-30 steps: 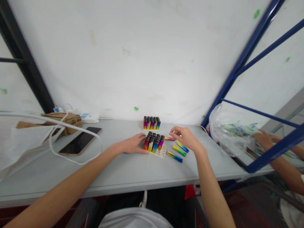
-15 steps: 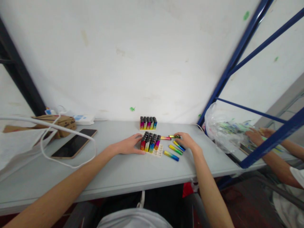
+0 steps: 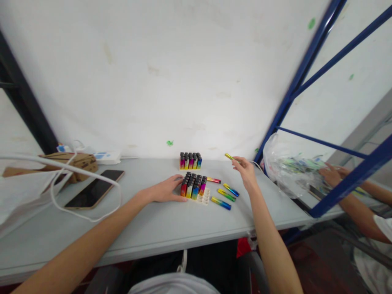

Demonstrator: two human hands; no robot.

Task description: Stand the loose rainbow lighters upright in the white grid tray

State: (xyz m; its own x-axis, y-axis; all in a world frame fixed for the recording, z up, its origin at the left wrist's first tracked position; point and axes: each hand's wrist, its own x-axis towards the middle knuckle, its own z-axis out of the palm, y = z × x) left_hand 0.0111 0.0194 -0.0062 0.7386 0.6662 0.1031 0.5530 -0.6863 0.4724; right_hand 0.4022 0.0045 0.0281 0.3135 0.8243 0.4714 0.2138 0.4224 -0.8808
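Observation:
Against the left side of a partly filled white lighter tray (image 3: pixel 204 197), my left hand (image 3: pixel 164 189) grips its edge, with the thumb at the front corner and the fingers behind. Black-topped, multicoloured lighters (image 3: pixel 190 190) stand upright in its left part, while its right part shows bare slots. My right hand (image 3: pixel 246 170) pinches a yellow-green lighter (image 3: pixel 228 156) raised above the table. Lying right of the tray are a red-pink lighter (image 3: pixel 213 180), a blue lighter (image 3: pixel 230 190), a green-yellow lighter (image 3: pixel 226 195) and a yellow-blue lighter (image 3: pixel 221 203).
A second block of upright lighters (image 3: pixel 190 161) stands near the wall. On the left are a phone (image 3: pixel 94 189), a white cable (image 3: pixel 88 167) and a cardboard box (image 3: pixel 82 165). Right, a plastic bag (image 3: pixel 283 169) lies by a blue frame (image 3: pixel 283 108); another person's hands (image 3: pixel 332 174) are beyond.
My right hand has lifted the yellow-green lighter off the table, tilting it up and moving it away from the other loose lighters. My left hand stays at the tray.

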